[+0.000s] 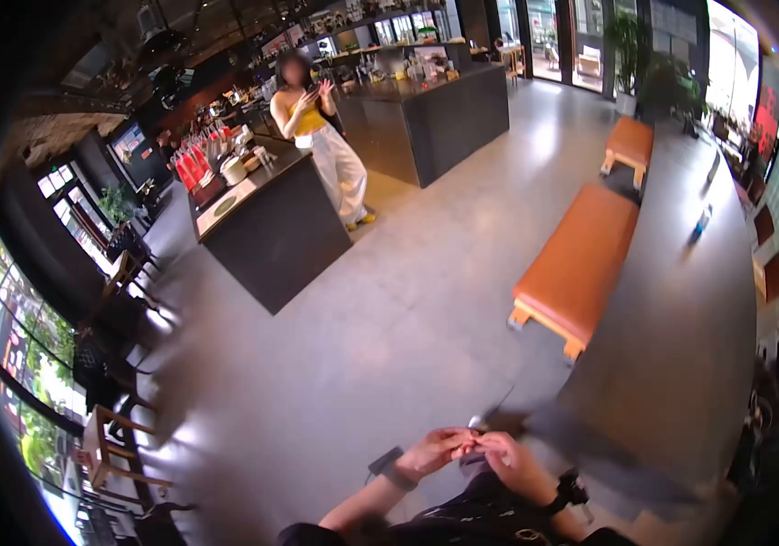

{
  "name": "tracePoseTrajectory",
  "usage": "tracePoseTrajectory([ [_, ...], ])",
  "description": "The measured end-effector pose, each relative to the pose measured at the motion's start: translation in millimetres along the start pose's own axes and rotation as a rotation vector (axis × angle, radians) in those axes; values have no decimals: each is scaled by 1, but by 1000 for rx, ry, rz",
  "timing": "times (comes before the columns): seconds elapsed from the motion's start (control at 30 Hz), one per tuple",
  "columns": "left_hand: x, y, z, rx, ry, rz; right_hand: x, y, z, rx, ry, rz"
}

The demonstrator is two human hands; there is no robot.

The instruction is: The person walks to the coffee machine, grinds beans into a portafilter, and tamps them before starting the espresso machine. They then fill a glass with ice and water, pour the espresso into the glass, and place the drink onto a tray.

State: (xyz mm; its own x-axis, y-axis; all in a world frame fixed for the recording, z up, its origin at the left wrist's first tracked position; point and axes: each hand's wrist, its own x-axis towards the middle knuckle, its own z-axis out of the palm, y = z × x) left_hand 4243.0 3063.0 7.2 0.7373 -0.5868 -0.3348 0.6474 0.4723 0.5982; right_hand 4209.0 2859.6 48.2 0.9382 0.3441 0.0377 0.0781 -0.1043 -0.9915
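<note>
My left hand (437,450) and my right hand (509,460) meet in front of my body at the bottom of the head view. Their fingers are bent and pressed together at the tips. Whatever sits between the fingertips is too small and blurred to name. Just beyond them shows a small pale spot (477,422) that I cannot identify. Each wrist carries a dark band, one on the left wrist (398,469) and one on the right wrist (567,494). Below the hands is dark clothing (471,514).
Two orange padded benches (580,255) (631,141) stand on the grey floor to the right. A person (325,155) stands by a dark counter (275,232) holding red items. Another counter (458,118) is behind. Wooden chairs (102,446) line the left windows. A dark blurred shape (608,455) lies right.
</note>
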Motion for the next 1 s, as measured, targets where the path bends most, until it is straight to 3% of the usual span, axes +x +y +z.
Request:
tracePoseTrajectory([
  [0.07, 55, 27, -13, -18, -53, 43, 61, 19, -30, 34, 46, 8],
  [0.1, 76, 46, -13, -52, 55, 62, 99, 21, -40, 11, 36, 27],
  [0.13, 93, 66, -25, -86, 66, 97, 139, 4, -53, -171, 0, -56],
  [0.23, 121, 148, -45, -16, 144, 131, 260, -25, -76, -82, -262, -119],
  [0.33, 145, 238, -65, 20, 193, 210, 371, -49, -79, -222, -460, -304],
  [0.43, 178, 291, -97, -62, 324, 248, 454, -37, -77, -285, -575, -357],
  [0.5, 212, 312, -141, -103, 210, 270, 510, -18, -80, -257, -631, -363],
  [0.53, 234, 322, -152, -122, 276, 267, 535, 8, -79, -243, -623, -375],
  [0.6, 283, 348, -174, -138, 335, 300, 580, 28, -88, -198, -550, -158],
  [0.63, 313, 354, -218, 68, 345, 188, 613, 40, -93, -183, -481, -100],
  [0.7, 363, 400, -208, -106, 241, 190, 662, 42, -113, -140, -364, -72],
  [0.77, 426, 451, -228, 142, 168, 190, 713, 37, -142, -177, -279, -46],
  [0.83, 466, 539, -198, 94, 146, 34, 771, 19, -169, -272, -225, -34],
  [0.87, 495, 572, -200, 231, 58, 35, 797, 6, -182, -238, -164, 38],
  [0.9, 516, 613, -184, 365, 52, -32, 826, -9, -197, -182, -134, 5],
  [1.0, 608, 665, -189, 261, 77, -53, 912, 1, -228, -154, 17, -112],
])
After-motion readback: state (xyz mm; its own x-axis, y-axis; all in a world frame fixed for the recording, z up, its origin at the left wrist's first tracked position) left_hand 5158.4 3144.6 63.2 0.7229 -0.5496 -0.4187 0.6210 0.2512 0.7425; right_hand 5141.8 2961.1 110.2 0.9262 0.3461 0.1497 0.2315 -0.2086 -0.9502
